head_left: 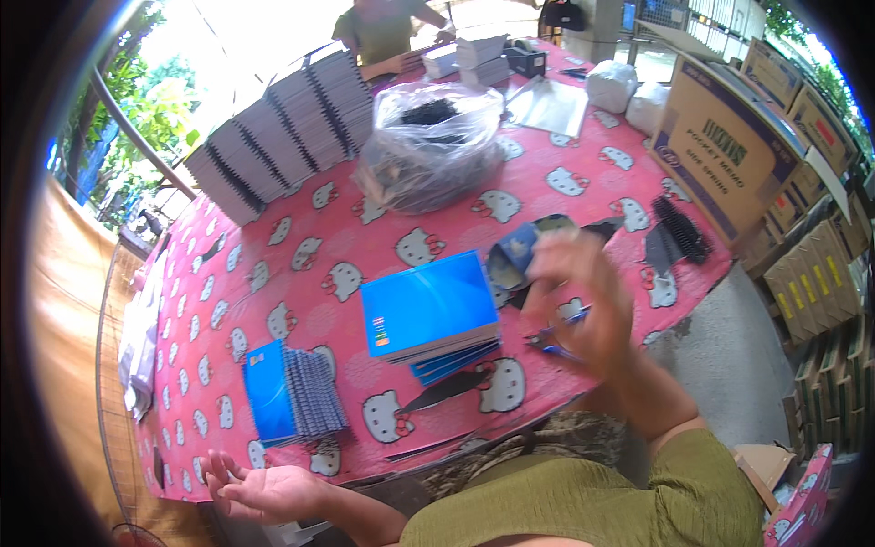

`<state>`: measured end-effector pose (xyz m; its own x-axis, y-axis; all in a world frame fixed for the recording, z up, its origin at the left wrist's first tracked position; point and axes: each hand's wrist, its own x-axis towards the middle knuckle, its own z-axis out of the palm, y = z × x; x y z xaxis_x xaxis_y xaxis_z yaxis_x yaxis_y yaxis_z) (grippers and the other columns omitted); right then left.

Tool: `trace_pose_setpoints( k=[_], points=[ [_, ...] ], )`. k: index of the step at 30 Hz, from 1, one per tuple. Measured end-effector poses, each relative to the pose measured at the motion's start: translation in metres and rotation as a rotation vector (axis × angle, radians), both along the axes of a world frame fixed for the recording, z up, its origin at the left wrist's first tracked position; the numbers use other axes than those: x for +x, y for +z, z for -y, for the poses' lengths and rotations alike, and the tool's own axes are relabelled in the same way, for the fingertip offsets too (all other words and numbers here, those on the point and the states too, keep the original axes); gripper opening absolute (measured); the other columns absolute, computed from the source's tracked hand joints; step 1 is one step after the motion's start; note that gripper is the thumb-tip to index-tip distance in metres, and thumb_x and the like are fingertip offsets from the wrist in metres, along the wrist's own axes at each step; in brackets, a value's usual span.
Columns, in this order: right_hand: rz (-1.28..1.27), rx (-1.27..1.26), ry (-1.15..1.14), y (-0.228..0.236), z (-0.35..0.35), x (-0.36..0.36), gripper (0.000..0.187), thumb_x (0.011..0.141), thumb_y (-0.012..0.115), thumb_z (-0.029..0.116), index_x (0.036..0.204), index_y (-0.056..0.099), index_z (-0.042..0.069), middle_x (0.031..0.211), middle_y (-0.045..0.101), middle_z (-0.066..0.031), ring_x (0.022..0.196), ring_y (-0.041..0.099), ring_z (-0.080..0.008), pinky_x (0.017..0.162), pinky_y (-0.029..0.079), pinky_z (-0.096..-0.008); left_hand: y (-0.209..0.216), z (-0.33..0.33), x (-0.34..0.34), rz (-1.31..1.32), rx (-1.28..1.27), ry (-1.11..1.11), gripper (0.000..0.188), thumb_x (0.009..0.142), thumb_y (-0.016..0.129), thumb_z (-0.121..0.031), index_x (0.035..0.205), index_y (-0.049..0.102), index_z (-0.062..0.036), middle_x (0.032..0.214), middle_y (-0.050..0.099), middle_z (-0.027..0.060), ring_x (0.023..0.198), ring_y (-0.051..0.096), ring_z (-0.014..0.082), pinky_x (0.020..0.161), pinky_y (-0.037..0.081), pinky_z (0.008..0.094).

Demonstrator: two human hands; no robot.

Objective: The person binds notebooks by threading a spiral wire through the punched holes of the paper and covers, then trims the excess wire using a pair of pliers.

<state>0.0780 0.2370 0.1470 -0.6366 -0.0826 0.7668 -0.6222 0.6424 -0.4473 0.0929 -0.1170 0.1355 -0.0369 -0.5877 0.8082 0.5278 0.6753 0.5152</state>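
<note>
My left hand [264,490] is palm up at the table's near left edge, fingers loosely apart, holding nothing. To the right, my right hand [588,301] is raised above the table and smeared by motion; whether it holds anything is unclear. Below it lies a pair of blue-handled pliers [551,345], partly hidden. Beside its fingers is a rounded blue-patterned thing [512,255]. A stack of blue-covered notebooks [428,305] sits in the middle, with uneven blue edges underneath. Nearer my left hand stands a smaller stack of spiral-bound blue notebooks [271,392].
A pink cat-print tablecloth [301,255] covers the table. Tall stacks of notebooks [283,128] stand at the back left, beside a clear plastic bag [433,150] of dark spirals. Black spiral coils [679,230] lie right, near a large carton [725,146]. Another person [383,41] is across the table.
</note>
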Motion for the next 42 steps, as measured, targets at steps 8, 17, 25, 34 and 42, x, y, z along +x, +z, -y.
trace_pose_setpoints(
  k=[8, 17, 25, 34, 42],
  points=[
    [0.781, 0.166, -1.079, -0.113, -0.253, -0.028, 0.034, 0.075, 0.076, 0.024, 0.096, 0.061, 0.002, 0.115, 0.057, -0.0228, 0.106, 0.057, -0.0396, 0.087, 0.048, -0.0461, 0.039, -0.149, -0.046, 0.785, -0.656, -0.839, 0.032, 0.087, 0.053, 0.001, 0.119, 0.059, -0.0047, 0.125, 0.054, 0.0138, 0.116, 0.052, 0.0279, 0.098, 0.039, 0.0397],
    [0.415, 0.236, -0.734, -0.108, -0.249, -0.034, 0.019, 0.078, 0.069, 0.002, 0.097, 0.068, 0.000, 0.087, 0.065, -0.0158, 0.080, 0.064, -0.0271, 0.075, 0.051, -0.0341, 0.047, -0.154, -0.120, 1.308, -0.900, -0.911, 0.023, 0.086, 0.064, -0.012, 0.106, 0.067, -0.0009, 0.109, 0.063, 0.0147, 0.100, 0.060, 0.0281, 0.088, 0.045, 0.0383],
    [0.471, -0.232, 0.081, 0.007, -0.079, -0.028, 0.020, 0.079, 0.071, -0.002, 0.099, 0.071, 0.000, 0.090, 0.064, -0.0038, 0.078, 0.060, -0.0079, 0.065, 0.050, -0.0215, 0.055, -0.149, -0.100, 0.797, -0.650, -0.937, 0.016, 0.075, 0.070, -0.006, 0.091, 0.070, -0.0014, 0.085, 0.068, 0.0138, 0.082, 0.064, 0.0298, 0.076, 0.049, 0.0371],
    [0.241, -0.084, 0.208, 0.047, -0.033, -0.034, 0.022, 0.077, 0.073, -0.001, 0.099, 0.072, 0.002, 0.086, 0.064, -0.0035, 0.076, 0.059, -0.0085, 0.064, 0.047, -0.0227, 0.068, -0.155, -0.064, 0.614, -0.726, -0.756, 0.017, 0.076, 0.074, -0.014, 0.091, 0.071, -0.0067, 0.087, 0.070, 0.0072, 0.079, 0.064, 0.0227, 0.081, 0.042, 0.0345],
    [0.522, -0.083, 0.446, 0.059, -0.029, -0.050, 0.021, 0.082, 0.069, 0.001, 0.103, 0.071, 0.002, 0.081, 0.063, -0.0030, 0.071, 0.057, -0.0081, 0.063, 0.047, -0.0232, 0.056, -0.160, -0.063, 0.547, -0.681, -0.616, 0.017, 0.075, 0.077, -0.027, 0.080, 0.073, -0.0109, 0.083, 0.068, 0.0021, 0.080, 0.061, 0.0187, 0.084, 0.039, 0.0321]
  ],
)
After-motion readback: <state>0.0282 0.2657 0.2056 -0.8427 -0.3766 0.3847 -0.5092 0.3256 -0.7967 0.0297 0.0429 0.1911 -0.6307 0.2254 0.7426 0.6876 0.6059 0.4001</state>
